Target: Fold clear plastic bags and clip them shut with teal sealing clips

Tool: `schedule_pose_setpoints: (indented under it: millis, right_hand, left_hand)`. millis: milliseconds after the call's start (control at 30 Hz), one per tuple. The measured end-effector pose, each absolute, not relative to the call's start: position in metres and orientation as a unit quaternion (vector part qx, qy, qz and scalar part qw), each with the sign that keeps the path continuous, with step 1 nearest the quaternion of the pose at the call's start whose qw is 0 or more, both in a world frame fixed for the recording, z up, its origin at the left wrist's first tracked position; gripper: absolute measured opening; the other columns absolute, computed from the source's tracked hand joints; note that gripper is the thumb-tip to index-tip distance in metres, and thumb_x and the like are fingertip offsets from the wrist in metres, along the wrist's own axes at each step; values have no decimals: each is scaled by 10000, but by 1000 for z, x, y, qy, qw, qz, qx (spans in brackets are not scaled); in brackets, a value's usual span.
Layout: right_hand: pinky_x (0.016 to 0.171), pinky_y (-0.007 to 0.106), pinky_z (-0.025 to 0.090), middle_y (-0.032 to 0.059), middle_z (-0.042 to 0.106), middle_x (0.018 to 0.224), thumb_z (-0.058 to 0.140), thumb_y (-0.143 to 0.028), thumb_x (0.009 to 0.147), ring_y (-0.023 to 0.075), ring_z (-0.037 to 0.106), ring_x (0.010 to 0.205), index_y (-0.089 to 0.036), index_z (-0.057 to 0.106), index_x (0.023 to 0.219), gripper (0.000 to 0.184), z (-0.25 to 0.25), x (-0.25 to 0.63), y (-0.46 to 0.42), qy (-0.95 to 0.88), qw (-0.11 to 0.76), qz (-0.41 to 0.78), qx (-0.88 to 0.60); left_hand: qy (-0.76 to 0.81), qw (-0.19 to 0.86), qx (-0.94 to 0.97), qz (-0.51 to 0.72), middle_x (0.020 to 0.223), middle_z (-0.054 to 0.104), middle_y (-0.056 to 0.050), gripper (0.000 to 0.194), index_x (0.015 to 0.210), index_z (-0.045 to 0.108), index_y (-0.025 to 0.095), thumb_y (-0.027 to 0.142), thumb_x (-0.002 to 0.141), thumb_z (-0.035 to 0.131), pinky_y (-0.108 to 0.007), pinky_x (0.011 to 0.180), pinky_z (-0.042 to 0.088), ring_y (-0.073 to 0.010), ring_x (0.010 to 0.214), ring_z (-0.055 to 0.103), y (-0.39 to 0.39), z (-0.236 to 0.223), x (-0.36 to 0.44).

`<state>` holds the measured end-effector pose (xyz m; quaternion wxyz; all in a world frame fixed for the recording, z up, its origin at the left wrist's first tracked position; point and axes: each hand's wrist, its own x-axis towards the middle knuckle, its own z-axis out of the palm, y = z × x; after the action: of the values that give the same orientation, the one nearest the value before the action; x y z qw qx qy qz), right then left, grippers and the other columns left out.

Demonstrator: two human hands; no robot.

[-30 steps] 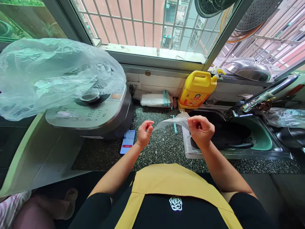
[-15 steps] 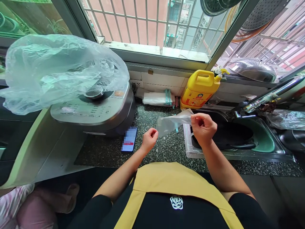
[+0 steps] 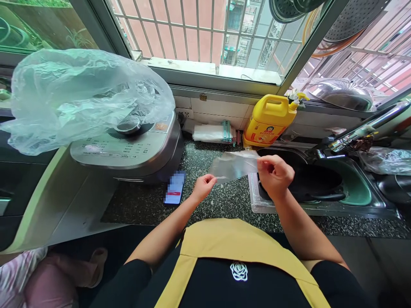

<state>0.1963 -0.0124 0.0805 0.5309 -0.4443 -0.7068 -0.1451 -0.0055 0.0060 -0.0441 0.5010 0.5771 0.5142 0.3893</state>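
A small translucent plastic bag (image 3: 236, 164) is stretched between my two hands above the speckled counter (image 3: 221, 199). My left hand (image 3: 204, 187) pinches its left end between thumb and fingertips. At the other end, my right hand (image 3: 275, 173) is closed on the bag, fingers curled in. Below and to the left of my left hand lies a phone (image 3: 175, 188) with its screen lit. The right hand is over the near left corner of the sink, by a clear plastic tray (image 3: 255, 196).
A rice cooker (image 3: 128, 149) stands at left, with a large crumpled plastic bag (image 3: 86, 98) on top. Behind are a stack of folded bags (image 3: 208, 132) and a yellow jug (image 3: 269, 119). A black pan (image 3: 316, 184) sits in the sink (image 3: 377, 203). Another person (image 3: 51, 278) is at lower left.
The bag between my hands is spread wider and flatter than before. My left hand has shifted slightly right, and my right hand has barely moved.
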Motion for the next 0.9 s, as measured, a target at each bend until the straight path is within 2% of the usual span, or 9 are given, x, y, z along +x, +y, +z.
schedule_pose_setpoints:
  millis: [133,233,433,733,800,900]
  right_hand:
    - [456,184,355,-44,560,579,623,-89,780,64,467,472,-217,578,854,155,62,187,-20,-766,489,-175,-379]
    - [493,197,384,-25,601,604,607,-97,792,79,506,509,-213,585,906,165,50,181,-26,-802,454,-183,-344]
    - [488,211,364,-29,605,575,554,-91,816,78,503,501,-214,633,902,169,38,177,-32,-837,412,-162,-322]
    - [474,231,343,-7,602,574,545,-135,834,91,488,504,-220,681,845,161,35,177,-29,-842,398,-142,-337]
    - [471,232,333,-7,590,568,544,-131,834,92,478,506,-216,678,844,159,34,177,-28,-842,398,-140,-336]
    - [471,234,319,-12,593,585,545,-139,838,88,466,506,-225,671,884,159,32,176,-28,-851,391,-136,-324]
  left_hand:
    - [443,631,513,377,455,386,63,382,626,573,147,524,682,587,-212,447,243,-64,426,303,-3,-11,0]
    - [407,695,454,381,434,370,74,376,601,536,152,511,639,641,-214,436,234,-54,409,295,-7,11,2]
    - [397,713,446,368,428,404,54,342,502,445,171,428,650,616,-220,432,245,-55,407,329,-8,34,2]
    - [364,737,452,348,468,459,24,312,550,509,152,415,714,481,-239,448,274,-78,427,366,-7,36,-1]
    - [362,743,442,350,474,467,24,337,580,524,149,453,720,486,-237,445,271,-79,429,372,-7,33,-1]
    - [367,747,427,353,473,480,14,487,572,519,149,610,721,470,-234,434,273,-79,421,382,-7,32,-1]
